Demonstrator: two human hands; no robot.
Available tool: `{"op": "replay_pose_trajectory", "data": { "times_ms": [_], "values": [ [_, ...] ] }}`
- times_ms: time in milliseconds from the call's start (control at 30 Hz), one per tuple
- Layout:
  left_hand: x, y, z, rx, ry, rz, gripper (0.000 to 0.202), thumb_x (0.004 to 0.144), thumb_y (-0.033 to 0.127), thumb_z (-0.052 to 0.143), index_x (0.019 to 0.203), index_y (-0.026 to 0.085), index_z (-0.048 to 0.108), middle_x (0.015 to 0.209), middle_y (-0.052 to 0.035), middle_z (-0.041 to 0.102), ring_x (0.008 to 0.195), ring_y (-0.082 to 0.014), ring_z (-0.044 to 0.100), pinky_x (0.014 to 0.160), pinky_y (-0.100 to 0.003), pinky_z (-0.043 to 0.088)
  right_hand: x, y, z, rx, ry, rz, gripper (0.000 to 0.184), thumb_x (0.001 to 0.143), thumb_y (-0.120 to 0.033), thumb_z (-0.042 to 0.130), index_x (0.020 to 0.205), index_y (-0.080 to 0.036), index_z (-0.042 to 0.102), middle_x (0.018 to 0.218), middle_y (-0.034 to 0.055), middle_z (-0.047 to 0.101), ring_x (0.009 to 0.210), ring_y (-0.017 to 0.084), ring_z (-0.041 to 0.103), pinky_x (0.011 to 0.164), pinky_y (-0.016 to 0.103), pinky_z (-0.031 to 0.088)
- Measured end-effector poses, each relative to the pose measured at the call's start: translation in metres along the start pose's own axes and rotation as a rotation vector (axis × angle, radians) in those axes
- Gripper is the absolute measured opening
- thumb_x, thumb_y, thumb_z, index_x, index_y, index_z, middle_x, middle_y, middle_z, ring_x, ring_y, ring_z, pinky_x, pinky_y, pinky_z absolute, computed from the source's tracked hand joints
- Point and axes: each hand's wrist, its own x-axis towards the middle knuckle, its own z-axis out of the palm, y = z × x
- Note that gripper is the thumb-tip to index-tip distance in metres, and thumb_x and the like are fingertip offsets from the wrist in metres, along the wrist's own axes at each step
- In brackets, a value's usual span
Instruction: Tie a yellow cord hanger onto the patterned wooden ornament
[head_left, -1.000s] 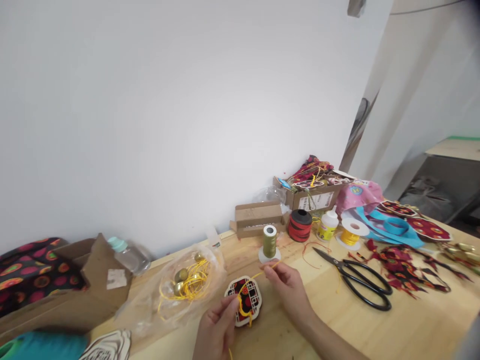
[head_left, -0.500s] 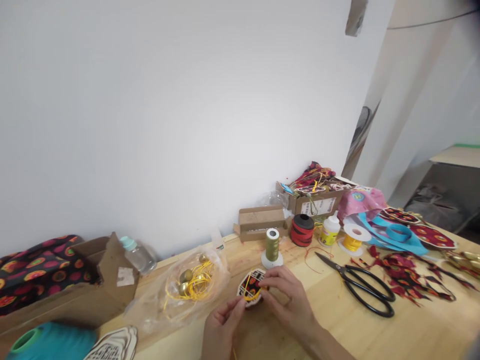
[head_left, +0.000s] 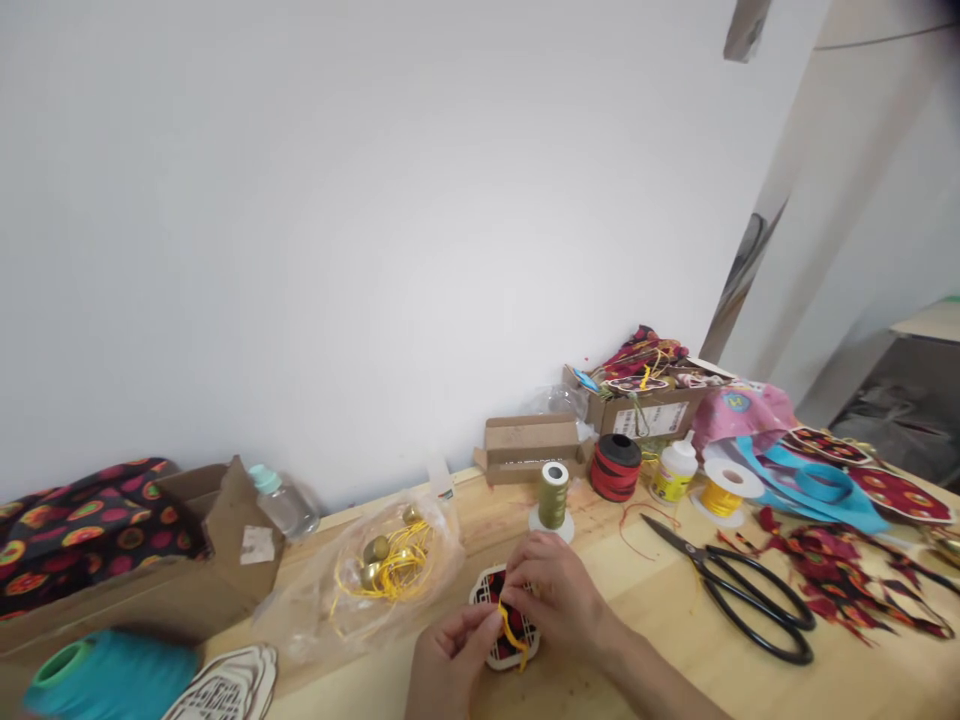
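Note:
A small wooden cut-out ornament (head_left: 488, 592) with dark red patterned fabric lies on the table below my fingers. Across it hangs a yellow cord (head_left: 516, 640), its loose end trailing over the lower edge. My left hand (head_left: 459, 648) pinches the cord at the ornament's left side. From the right, my right hand (head_left: 559, 590) closes thumb and fingertips on the same cord, just above the ornament. Both sets of fingertips nearly meet, and the bit of cord between them is partly hidden.
A plastic bag (head_left: 442, 540) of brass bells and yellow cord lies left of my hands. Black scissors (head_left: 742, 590) rest to the right, by fabric scraps (head_left: 825, 560). Behind stand an olive thread spool (head_left: 553, 497), red cord (head_left: 615, 470) and a glue bottle (head_left: 673, 470).
My hands have drawn closer together over the ornament. The yellow cord now hangs down across it, where before it stretched between my hands. The view has shifted slightly left.

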Motion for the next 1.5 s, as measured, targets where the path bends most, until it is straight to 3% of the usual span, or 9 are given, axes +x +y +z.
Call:
{"op": "replay_pose_trajectory", "data": {
  "times_ms": [233, 333, 500, 600, 800, 933, 1233, 1333, 1500],
  "values": [
    [-0.002, 0.006, 0.003, 0.079, 0.007, 0.005, 0.024, 0.047, 0.033, 0.073, 0.059, 0.013, 0.069, 0.05, -0.0031, 0.067, 0.05, -0.0167, 0.059, 0.051, -0.023, 0.047, -0.007, 0.01, 0.009, 0.476, 0.003, 0.484, 0.018, 0.069, -0.027, 0.055, 0.057, -0.015, 0.054, 0.056, -0.0024, 0.046, 0.054, 0.01, 0.041, 0.053, 0.023, 0.031],
    [-0.004, 0.005, 0.005, 0.127, 0.016, 0.033, 0.023, 0.048, 0.033, 0.072, 0.058, 0.013, 0.068, 0.05, -0.0032, 0.067, 0.05, -0.0167, 0.059, 0.05, -0.023, 0.048, -0.009, 0.012, 0.002, 0.586, -0.049, 0.569, 0.026, 0.069, -0.036, 0.055, 0.057, -0.013, 0.051, 0.05, -0.005, 0.041, 0.046, 0.007, 0.035, 0.045, 0.019, 0.028],
    [-0.008, 0.001, 0.009, 0.147, 0.034, 0.104, 0.019, 0.051, 0.032, 0.07, 0.053, 0.013, 0.065, 0.049, -0.0026, 0.066, 0.047, -0.0158, 0.058, 0.048, -0.021, 0.047, -0.013, 0.003, -0.006, 1.017, -0.19, 0.795, 0.031, 0.074, -0.041, 0.047, 0.058, -0.014, 0.05, 0.039, -0.0114, 0.02, 0.032, 0.003, 0.011, 0.031, 0.017, 0.008],
    [-0.008, -0.001, 0.009, 0.191, 0.042, 0.161, 0.017, 0.052, 0.031, 0.069, 0.053, 0.014, 0.066, 0.051, -0.0026, 0.066, 0.05, -0.0155, 0.058, 0.05, -0.02, 0.046, -0.012, -0.002, -0.006, 1.315, -0.225, 0.918, 0.022, 0.071, -0.032, 0.053, 0.059, -0.013, 0.052, 0.041, -0.0117, 0.02, 0.032, 0.001, 0.009, 0.031, 0.016, 0.004],
    [-0.008, -0.001, 0.008, 0.143, 0.017, 0.153, 0.017, 0.053, 0.03, 0.069, 0.056, 0.014, 0.067, 0.053, -0.0026, 0.066, 0.053, -0.0156, 0.058, 0.052, -0.02, 0.046, -0.013, 0.0, 0.005, 1.283, -0.16, 0.864, 0.016, 0.063, -0.025, 0.062, 0.073, -0.012, 0.061, 0.039, -0.0097, 0.036, 0.03, -0.001, 0.018, 0.031, 0.014, 0.007],
    [-0.009, 0.004, 0.008, 0.108, -0.008, 0.12, 0.02, 0.052, 0.031, 0.069, 0.063, 0.014, 0.068, 0.055, -0.0033, 0.067, 0.057, -0.0176, 0.06, 0.056, -0.023, 0.047, -0.014, -0.003, 0.018, 1.14, -0.142, 0.692, 0.025, 0.055, -0.03, 0.069, 0.07, -0.01, 0.066, 0.042, -0.0031, 0.051, 0.036, 0.002, 0.041, 0.037, 0.014, 0.028],
    [-0.009, 0.009, -0.001, 0.025, -0.129, 0.023, 0.024, 0.057, 0.034, 0.066, 0.069, 0.013, 0.069, 0.05, -0.001, 0.062, 0.06, -0.0176, 0.057, 0.062, -0.026, 0.044, -0.014, -0.006, 0.024, 0.671, -0.142, 0.483, 0.02, 0.068, -0.027, 0.056, 0.074, -0.012, 0.067, 0.047, -0.0034, 0.049, 0.041, 0.005, 0.042, 0.04, 0.015, 0.032],
    [-0.006, 0.007, -0.001, 0.079, -0.167, 0.017, 0.023, 0.058, 0.034, 0.065, 0.065, 0.012, 0.068, 0.051, -0.001, 0.061, 0.055, -0.0145, 0.053, 0.058, -0.023, 0.041, -0.017, -0.004, 0.025, 0.412, -0.113, 0.361, 0.017, 0.071, -0.02, 0.05, 0.071, -0.014, 0.066, 0.047, -0.0042, 0.048, 0.042, 0.005, 0.039, 0.039, 0.015, 0.028],
    [-0.004, 0.006, 0.0, 0.135, -0.116, -0.002, 0.03, 0.059, 0.04, 0.063, 0.047, 0.012, 0.059, 0.037, 0.0059, 0.043, 0.038, -0.0057, 0.034, 0.041, -0.016, 0.027, -0.017, -0.002, 0.02, 0.182, -0.038, 0.201, 0.015, 0.069, -0.017, 0.054, 0.076, -0.02, 0.067, 0.066, 0.0006, 0.056, 0.061, 0.01, 0.051, 0.052, 0.018, 0.038]
  ]
}}
